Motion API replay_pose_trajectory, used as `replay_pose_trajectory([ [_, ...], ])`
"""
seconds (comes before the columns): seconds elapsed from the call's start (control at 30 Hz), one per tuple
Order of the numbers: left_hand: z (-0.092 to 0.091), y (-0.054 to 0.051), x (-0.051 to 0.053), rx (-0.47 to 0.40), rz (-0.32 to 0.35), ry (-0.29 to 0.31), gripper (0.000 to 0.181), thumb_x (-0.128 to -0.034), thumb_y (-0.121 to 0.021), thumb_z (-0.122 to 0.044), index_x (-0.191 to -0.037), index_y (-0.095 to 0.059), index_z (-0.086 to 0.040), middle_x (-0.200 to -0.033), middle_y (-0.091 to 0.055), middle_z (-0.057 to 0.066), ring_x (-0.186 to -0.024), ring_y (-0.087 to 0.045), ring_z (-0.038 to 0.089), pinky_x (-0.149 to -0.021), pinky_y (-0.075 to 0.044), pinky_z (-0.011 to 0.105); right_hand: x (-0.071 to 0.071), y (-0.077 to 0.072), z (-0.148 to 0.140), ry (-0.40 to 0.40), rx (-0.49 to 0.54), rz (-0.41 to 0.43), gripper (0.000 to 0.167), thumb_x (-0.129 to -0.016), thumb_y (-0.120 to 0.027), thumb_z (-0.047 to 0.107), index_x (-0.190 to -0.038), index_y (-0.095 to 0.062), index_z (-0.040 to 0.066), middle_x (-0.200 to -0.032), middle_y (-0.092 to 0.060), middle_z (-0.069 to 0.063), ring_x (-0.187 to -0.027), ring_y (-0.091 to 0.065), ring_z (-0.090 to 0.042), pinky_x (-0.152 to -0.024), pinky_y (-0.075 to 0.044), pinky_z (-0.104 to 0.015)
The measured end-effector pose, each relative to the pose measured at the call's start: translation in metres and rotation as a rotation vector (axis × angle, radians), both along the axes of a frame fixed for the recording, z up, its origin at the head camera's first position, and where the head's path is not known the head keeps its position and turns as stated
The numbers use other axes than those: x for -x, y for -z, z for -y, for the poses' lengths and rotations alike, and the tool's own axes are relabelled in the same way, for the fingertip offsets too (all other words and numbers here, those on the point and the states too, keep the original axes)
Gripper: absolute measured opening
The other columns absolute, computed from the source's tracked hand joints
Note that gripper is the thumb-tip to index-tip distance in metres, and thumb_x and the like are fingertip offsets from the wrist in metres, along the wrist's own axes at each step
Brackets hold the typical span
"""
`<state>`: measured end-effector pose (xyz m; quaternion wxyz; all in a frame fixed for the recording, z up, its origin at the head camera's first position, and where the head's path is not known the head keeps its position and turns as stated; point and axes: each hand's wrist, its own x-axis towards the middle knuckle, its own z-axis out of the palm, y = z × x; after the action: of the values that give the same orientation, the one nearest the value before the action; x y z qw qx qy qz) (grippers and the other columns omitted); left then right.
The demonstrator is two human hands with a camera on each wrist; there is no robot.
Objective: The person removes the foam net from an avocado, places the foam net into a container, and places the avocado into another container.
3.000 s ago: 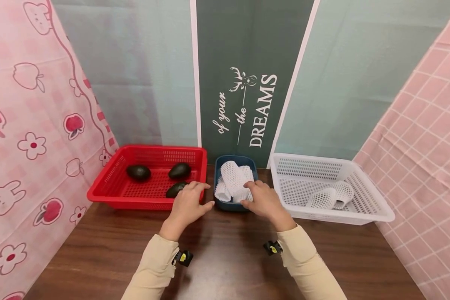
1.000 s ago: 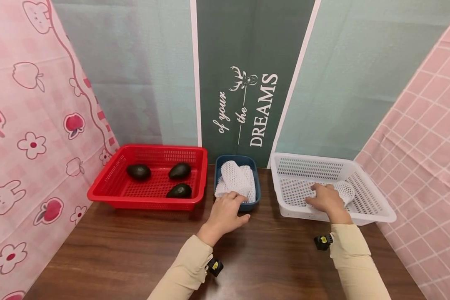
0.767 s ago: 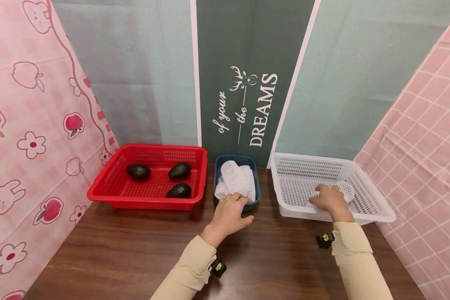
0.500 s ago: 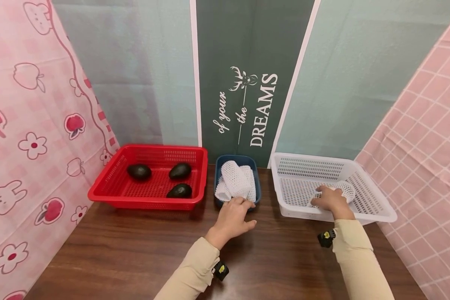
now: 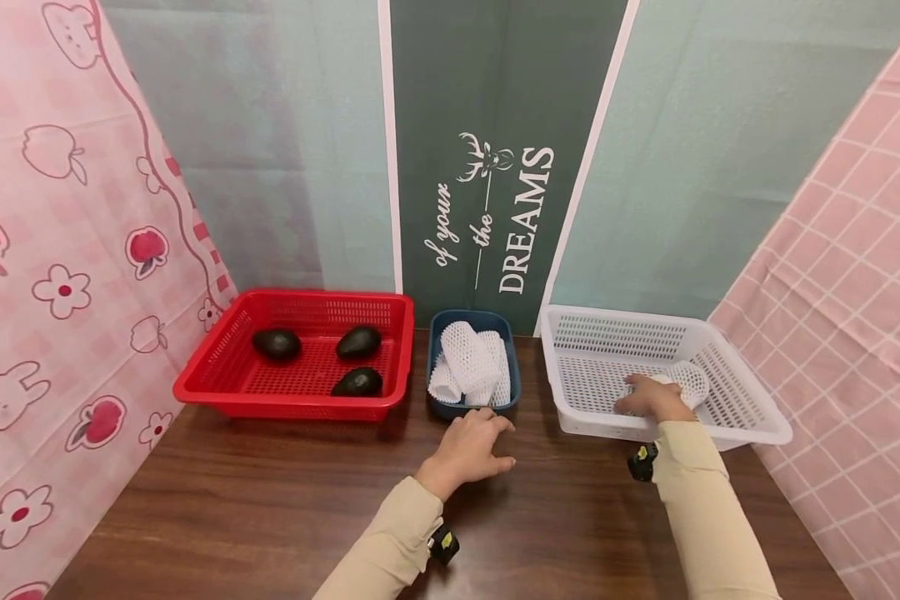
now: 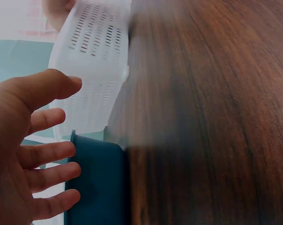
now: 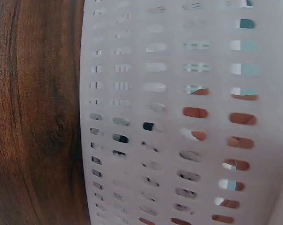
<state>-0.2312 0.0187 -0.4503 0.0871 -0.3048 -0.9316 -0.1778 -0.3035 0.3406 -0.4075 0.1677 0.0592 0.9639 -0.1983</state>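
Observation:
My right hand (image 5: 651, 397) reaches into the white basket (image 5: 607, 429), curled round an avocado in a white foam net sleeve, largely hidden under it. Through the slots in the right wrist view, bits of fingers show on both sides of a dark, netted shape. A second foam-netted piece (image 5: 692, 382) lies beside it. My left hand (image 5: 468, 450) is just in front of the blue bin (image 5: 474, 410), fingers spread and holding nothing, as the left wrist view also shows. Several white foam net sleeves (image 5: 468, 354) are piled in that bin.
At left stands a red basket (image 5: 292, 406) with three dark avocados, one at the left (image 5: 277, 344). All the containers stand along the back of a wooden table (image 5: 540, 533), against a cloth backdrop. Pink cloths hang at both sides.
My right hand moved from the blue bin into the white basket and shifted slightly there. My left hand went from beside the red basket to the blue bin's front, then drew back a little.

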Motion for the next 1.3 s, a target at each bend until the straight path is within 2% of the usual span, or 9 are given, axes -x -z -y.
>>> replay_pose_trajectory([
  [0.2,-0.001,0.007,0.002,0.033,0.039,0.014,0.041,-0.0732,-0.075,-0.04,-0.107,-0.068,-0.019,-0.098,-0.06,-0.001,-0.089,-0.057,0.019,-0.069,-0.045,0.033,0.004,0.005,0.005,0.087,-0.004,0.034,0.069,-0.078,-0.067,0.026,-0.133,-0.037,-0.004,-0.117,-0.038,-0.035,-0.105,-0.02,-0.054,-0.075,-0.034,-0.065],
  [0.43,-0.001,0.01,0.003,0.065,0.068,0.005,0.041,-0.0727,-0.075,-0.042,-0.107,-0.068,-0.02,-0.097,-0.059,-0.001,-0.089,-0.056,0.019,-0.07,-0.045,0.034,0.005,0.005,0.006,0.083,-0.021,0.012,0.06,-0.078,-0.064,0.021,-0.126,-0.039,-0.006,-0.109,-0.049,-0.03,-0.1,-0.016,-0.055,-0.07,-0.035,-0.056],
  [0.7,-0.002,0.01,0.001,0.044,0.073,0.023,0.041,-0.0736,-0.074,-0.041,-0.107,-0.068,-0.019,-0.098,-0.059,-0.001,-0.089,-0.056,0.019,-0.07,-0.045,0.033,-0.001,0.005,0.003,0.092,0.029,0.0,0.062,-0.077,-0.064,0.021,-0.127,-0.039,-0.006,-0.108,-0.045,-0.032,-0.099,-0.01,-0.056,-0.067,-0.035,-0.054],
  [0.8,-0.001,0.007,-0.002,0.036,0.082,0.033,0.04,-0.0742,-0.074,-0.04,-0.108,-0.068,-0.018,-0.098,-0.059,-0.001,-0.09,-0.056,0.019,-0.071,-0.045,0.034,-0.003,0.006,0.003,0.099,0.048,-0.013,0.063,-0.079,-0.063,0.023,-0.13,-0.038,-0.003,-0.107,-0.037,-0.037,-0.097,-0.011,-0.053,-0.065,-0.036,-0.052],
  [0.97,0.002,-0.005,-0.003,0.02,0.053,0.059,0.041,-0.0749,-0.074,-0.039,-0.108,-0.067,-0.017,-0.098,-0.06,0.0,-0.089,-0.057,0.018,-0.071,-0.046,0.034,-0.003,-0.006,0.004,0.044,0.053,-0.106,0.057,-0.084,-0.061,0.026,-0.129,-0.039,-0.002,-0.112,-0.035,-0.039,-0.097,-0.018,-0.053,-0.063,-0.038,-0.052],
  [1.07,0.004,-0.017,-0.002,0.01,0.027,0.061,0.042,-0.0753,-0.074,-0.039,-0.109,-0.067,-0.016,-0.098,-0.06,0.0,-0.088,-0.057,0.017,-0.071,-0.047,0.033,-0.002,-0.018,0.007,-0.004,0.064,-0.205,0.058,-0.085,-0.061,0.03,-0.128,-0.039,-0.002,-0.121,-0.041,-0.036,-0.104,-0.021,-0.061,-0.071,-0.037,-0.06],
  [1.2,0.008,-0.036,0.0,-0.008,0.012,0.062,0.042,-0.0765,-0.073,-0.037,-0.111,-0.066,-0.016,-0.099,-0.059,0.001,-0.089,-0.056,0.017,-0.071,-0.048,0.032,-0.001,-0.03,0.01,-0.03,0.083,-0.308,0.06,-0.086,-0.061,0.037,-0.127,-0.04,-0.002,-0.127,-0.038,-0.037,-0.115,-0.016,-0.067,-0.084,-0.027,-0.068],
  [1.3,0.009,-0.045,0.0,-0.013,0.014,0.068,0.041,-0.0773,-0.073,-0.036,-0.112,-0.066,-0.015,-0.1,-0.059,0.001,-0.09,-0.056,0.016,-0.072,-0.048,0.032,-0.002,-0.032,0.01,-0.021,0.083,-0.333,0.052,-0.089,-0.057,0.032,-0.125,-0.042,-0.002,-0.126,-0.038,-0.038,-0.116,-0.014,-0.066,-0.082,-0.029,-0.067],
])
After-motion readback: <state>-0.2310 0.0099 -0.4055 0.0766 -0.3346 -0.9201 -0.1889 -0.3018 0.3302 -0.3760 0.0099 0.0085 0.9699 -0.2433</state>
